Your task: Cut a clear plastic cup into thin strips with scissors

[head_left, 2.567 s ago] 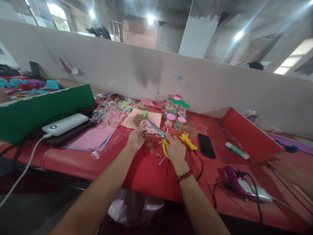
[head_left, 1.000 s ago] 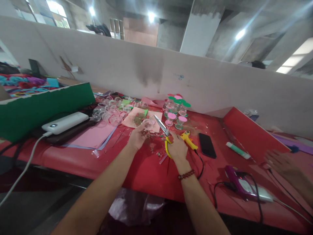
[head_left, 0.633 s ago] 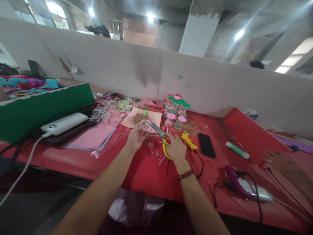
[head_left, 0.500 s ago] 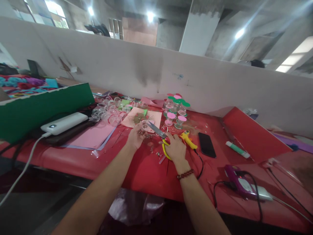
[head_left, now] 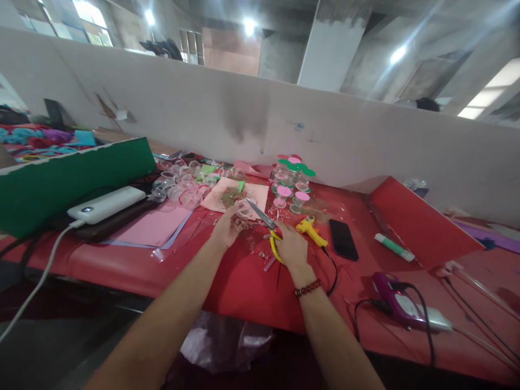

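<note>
Between the fingers of my left hand (head_left: pixel 228 226) is a small clear plastic cup (head_left: pixel 244 209), its rim turned toward the scissors. My right hand (head_left: pixel 293 246) is closed round the yellow handles of the scissors (head_left: pixel 264 216), whose blades point up and left close to the cup. Whether the blades touch the rim I cannot tell. Beneath and behind the cup lies a pale pink sheet (head_left: pixel 215 199) with a brownish patch and paper scraps on it. Small clippings (head_left: pixel 260 252) are scattered on the red table (head_left: pixel 244 292) below my hands.
Clear cups (head_left: pixel 182 184) are heaped at the back left. Stacked cups with pink and green paper discs (head_left: pixel 284 192) stand behind. A yellow glue gun (head_left: pixel 312 230), a phone (head_left: pixel 343 239), a glue stick (head_left: pixel 394 247) and a purple power strip (head_left: pixel 400 306) lie right. A white power bank (head_left: pixel 108 204) sits left.
The scissors have shifted slightly, their blades now a little higher and apart from where they crossed the cup. My left hand still holds the cup, nearly in place.
</note>
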Tool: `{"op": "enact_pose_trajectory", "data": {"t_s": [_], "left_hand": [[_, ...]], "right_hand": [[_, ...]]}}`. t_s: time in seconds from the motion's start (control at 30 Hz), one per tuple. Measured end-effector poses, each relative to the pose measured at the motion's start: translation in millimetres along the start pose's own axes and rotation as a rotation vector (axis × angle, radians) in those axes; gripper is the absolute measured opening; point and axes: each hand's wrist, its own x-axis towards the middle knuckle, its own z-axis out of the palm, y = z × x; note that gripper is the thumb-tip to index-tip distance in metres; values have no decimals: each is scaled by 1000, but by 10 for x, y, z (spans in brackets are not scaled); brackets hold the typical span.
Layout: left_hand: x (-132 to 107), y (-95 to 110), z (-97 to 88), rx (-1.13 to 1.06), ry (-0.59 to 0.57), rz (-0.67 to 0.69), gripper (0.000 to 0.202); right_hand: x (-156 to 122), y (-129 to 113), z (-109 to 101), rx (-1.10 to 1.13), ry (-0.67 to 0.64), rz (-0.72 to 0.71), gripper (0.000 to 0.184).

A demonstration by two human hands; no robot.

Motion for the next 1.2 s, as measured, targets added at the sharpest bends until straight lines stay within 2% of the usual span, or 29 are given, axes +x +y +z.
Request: {"op": "enact_pose_trajectory", "data": {"t_s": [0.17,0.3,0.4,0.7,0.83,1.2], "left_hand": [[10,-10,-19,24,-40,21,24],[10,-31,-30,11,-100,60,21],[-5,-34,-20,27,-136,71,28],[32,2,-35,-50,-38,165,30],[43,3,-47,-24,-80,191,30],[26,5,-20,-24,-24,135,19]], "right_hand": [[-2,-9,8,53,-13,-28,43],[-11,-23,-12,60,5,-13,45],[-9,-32,-17,45,9,5,46],[-4,-45,-23,-6,61,13,49],[-12,-50,-28,-36,60,24,49],[-8,-34,-36,-39,105,34,48]]}}
